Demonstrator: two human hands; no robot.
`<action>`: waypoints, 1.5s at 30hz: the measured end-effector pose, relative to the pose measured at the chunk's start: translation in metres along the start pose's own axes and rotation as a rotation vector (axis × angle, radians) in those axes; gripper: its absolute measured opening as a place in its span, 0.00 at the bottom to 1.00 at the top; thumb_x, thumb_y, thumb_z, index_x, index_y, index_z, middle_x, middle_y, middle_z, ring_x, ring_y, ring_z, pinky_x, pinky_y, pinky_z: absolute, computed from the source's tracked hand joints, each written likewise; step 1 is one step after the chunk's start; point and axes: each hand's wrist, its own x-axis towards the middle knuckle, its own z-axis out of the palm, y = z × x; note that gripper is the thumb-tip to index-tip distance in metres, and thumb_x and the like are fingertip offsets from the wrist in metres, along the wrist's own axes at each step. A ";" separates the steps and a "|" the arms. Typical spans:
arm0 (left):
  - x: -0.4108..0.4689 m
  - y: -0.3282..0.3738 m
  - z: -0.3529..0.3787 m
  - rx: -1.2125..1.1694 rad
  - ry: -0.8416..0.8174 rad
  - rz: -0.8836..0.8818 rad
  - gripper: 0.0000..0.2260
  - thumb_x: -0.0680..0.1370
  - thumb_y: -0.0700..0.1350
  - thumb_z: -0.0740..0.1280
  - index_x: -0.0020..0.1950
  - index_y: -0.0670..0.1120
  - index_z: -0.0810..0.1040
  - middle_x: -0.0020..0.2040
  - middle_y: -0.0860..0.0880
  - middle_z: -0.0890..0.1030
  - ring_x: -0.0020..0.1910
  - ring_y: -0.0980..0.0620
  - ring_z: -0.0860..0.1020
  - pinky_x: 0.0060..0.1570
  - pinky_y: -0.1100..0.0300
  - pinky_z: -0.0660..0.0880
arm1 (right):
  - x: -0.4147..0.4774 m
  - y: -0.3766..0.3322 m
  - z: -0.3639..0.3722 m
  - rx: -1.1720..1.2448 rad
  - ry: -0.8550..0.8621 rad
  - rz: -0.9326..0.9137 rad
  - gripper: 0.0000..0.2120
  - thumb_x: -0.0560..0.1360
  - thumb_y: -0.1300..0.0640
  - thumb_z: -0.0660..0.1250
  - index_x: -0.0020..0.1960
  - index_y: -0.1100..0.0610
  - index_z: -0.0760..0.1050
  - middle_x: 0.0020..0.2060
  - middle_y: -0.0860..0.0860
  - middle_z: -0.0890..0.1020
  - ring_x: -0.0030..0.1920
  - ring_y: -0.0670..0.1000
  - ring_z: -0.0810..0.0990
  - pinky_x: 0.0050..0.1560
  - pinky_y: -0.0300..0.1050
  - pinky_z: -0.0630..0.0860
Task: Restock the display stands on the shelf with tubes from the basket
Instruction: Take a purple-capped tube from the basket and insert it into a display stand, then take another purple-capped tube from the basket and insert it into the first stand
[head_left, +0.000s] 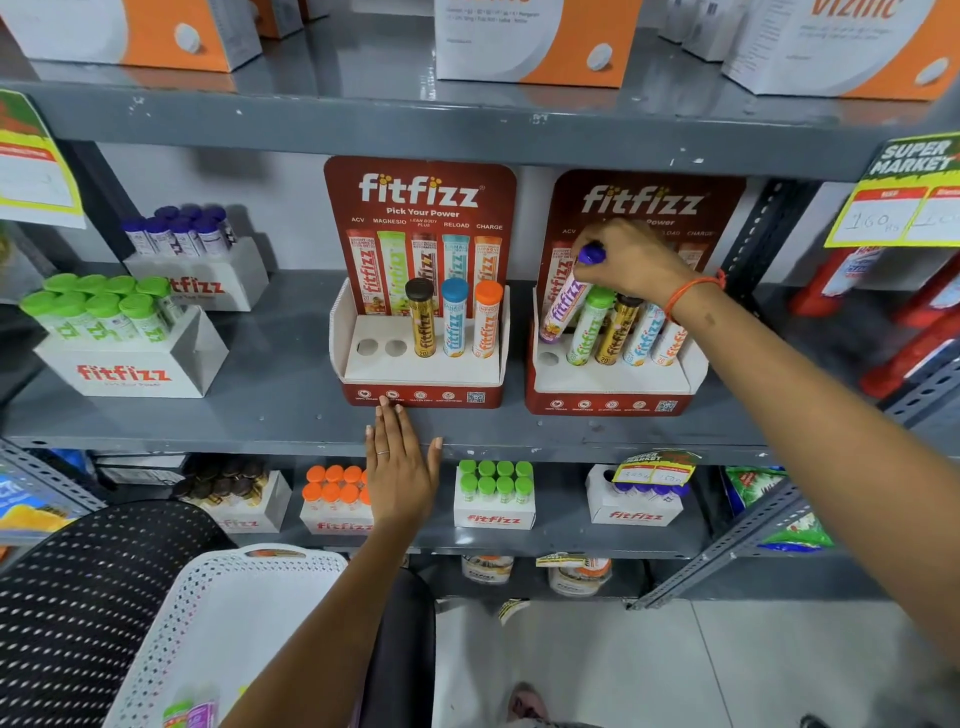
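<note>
Step in hand: right hand (631, 260) grips purple-capped white tube (563, 296), tilted over right-hand red cardboard display stand (597, 402). Left hand (400, 467), open flat, rests on grey metal shelf (260, 415). Next move, judged: upright the tube and seat it in the empty hole (548, 357) at seven o'clock.

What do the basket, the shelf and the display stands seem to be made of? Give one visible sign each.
Basket: probably white plastic, moulded with perforations.
Shelf: likely grey-painted metal, chipped at the edges.
Display stands: seemingly printed cardboard, folded white insert with punched holes.
</note>
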 end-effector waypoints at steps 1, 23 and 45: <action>0.000 0.000 0.000 -0.004 -0.001 0.000 0.36 0.77 0.63 0.36 0.77 0.40 0.44 0.78 0.40 0.49 0.77 0.44 0.46 0.76 0.50 0.43 | 0.000 -0.001 0.000 -0.008 -0.008 0.004 0.17 0.73 0.57 0.70 0.60 0.60 0.75 0.59 0.60 0.79 0.58 0.59 0.77 0.58 0.49 0.76; 0.000 0.000 -0.002 0.009 -0.019 -0.009 0.37 0.75 0.64 0.32 0.77 0.41 0.42 0.79 0.42 0.47 0.77 0.45 0.44 0.75 0.52 0.40 | -0.001 -0.004 0.029 -0.087 -0.069 -0.059 0.17 0.73 0.58 0.70 0.61 0.59 0.76 0.57 0.59 0.81 0.57 0.59 0.78 0.62 0.55 0.76; -0.029 -0.023 -0.026 -0.141 0.131 -0.073 0.33 0.80 0.59 0.45 0.76 0.36 0.50 0.77 0.37 0.53 0.77 0.43 0.52 0.75 0.50 0.48 | -0.068 -0.097 0.133 0.356 0.275 -0.253 0.18 0.76 0.59 0.64 0.65 0.62 0.72 0.61 0.60 0.78 0.62 0.61 0.74 0.65 0.54 0.71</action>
